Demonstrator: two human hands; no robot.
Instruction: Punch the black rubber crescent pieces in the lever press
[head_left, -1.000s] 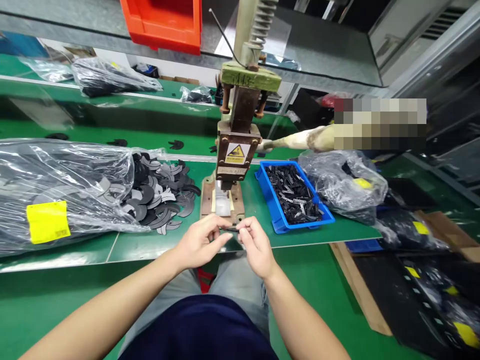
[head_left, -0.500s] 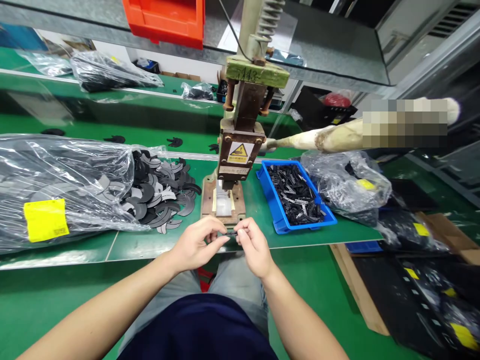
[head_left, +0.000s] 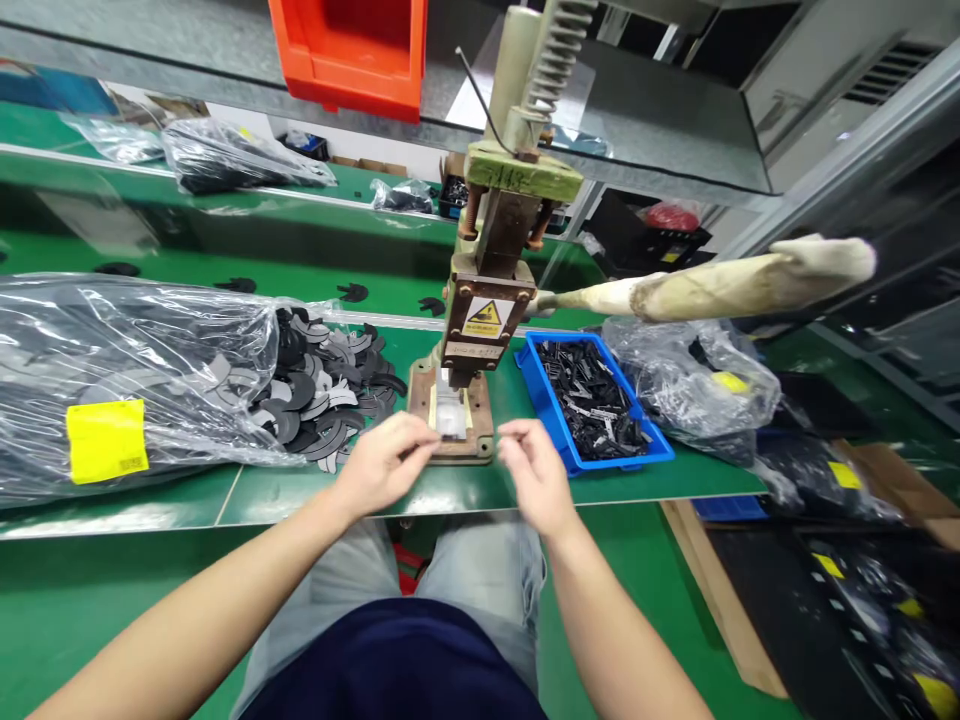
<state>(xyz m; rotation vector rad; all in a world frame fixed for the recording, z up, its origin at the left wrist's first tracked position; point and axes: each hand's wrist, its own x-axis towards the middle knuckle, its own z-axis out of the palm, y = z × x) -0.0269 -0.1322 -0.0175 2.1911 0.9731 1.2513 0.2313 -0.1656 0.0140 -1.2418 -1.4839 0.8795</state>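
My left hand point(head_left: 390, 462) is at the front left corner of the hand press base point(head_left: 486, 415), thumb and fingers pinched together. Whatever may be between those fingertips is too small or hidden to make out. Apart from it, my right hand point(head_left: 536, 480) hovers at the base's right side, near the blue bin point(head_left: 571, 464). Its fingers are loosely curled and parted, with nothing visible in them. A clear block point(head_left: 451, 415) lies on the base under the press ram point(head_left: 466, 375). Small black parts point(head_left: 589, 400) fill the blue bin.
Left of the press, curved grey and black pieces point(head_left: 330, 395) spill from a clear plastic bag point(head_left: 150, 350). The press's wrapped lever point(head_left: 697, 285) sticks out to the right above another plastic bag point(head_left: 690, 375). An orange bin point(head_left: 352, 85) sits on the shelf overhead.
My hands were together, holding a small dark part between them. They have separated: the left is at the press base, and the right has shifted right towards the blue bin. The view has tilted slightly.
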